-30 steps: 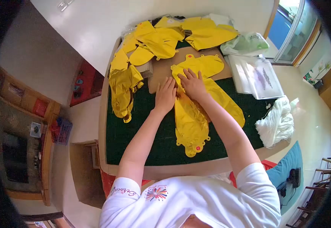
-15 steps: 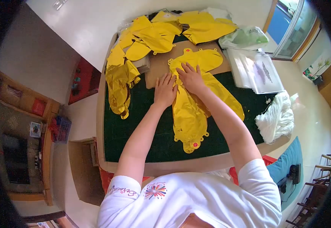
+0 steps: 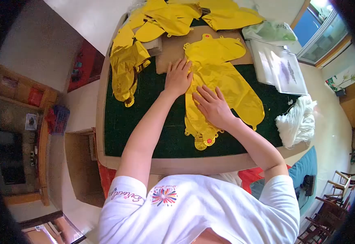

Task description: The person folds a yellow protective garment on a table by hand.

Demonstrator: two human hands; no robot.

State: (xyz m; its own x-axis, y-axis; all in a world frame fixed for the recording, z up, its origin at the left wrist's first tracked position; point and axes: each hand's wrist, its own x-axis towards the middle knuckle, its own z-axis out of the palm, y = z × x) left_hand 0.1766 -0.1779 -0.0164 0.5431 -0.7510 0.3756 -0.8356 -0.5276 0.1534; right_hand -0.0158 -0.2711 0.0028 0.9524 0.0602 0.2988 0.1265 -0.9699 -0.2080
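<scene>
A flat, shiny yellow-gold foil balloon (image 3: 220,77) with rounded lobes, small tabs along its edges and red dots at its top and bottom lies across the table. Its upper end rests over a brown cardboard sheet (image 3: 171,46). My left hand (image 3: 178,77) lies flat at the balloon's left edge, fingers stretched out and pointing away from me. On the lower lobe rests my right hand (image 3: 214,106), its fingers spread and palm down on the foil. Neither hand grips anything.
More yellow foil balloons (image 3: 167,18) are heaped at the back, with one crumpled balloon (image 3: 124,73) hanging toward the left. Clear plastic bags (image 3: 279,67) and a bundle of white string (image 3: 295,124) lie on the right. Dark green cloth (image 3: 145,134) covers the table.
My right hand has slid down the balloon from its middle to the lower lobe. My left hand remains near the left edge. The foil looks flatter, and the camera view has shifted.
</scene>
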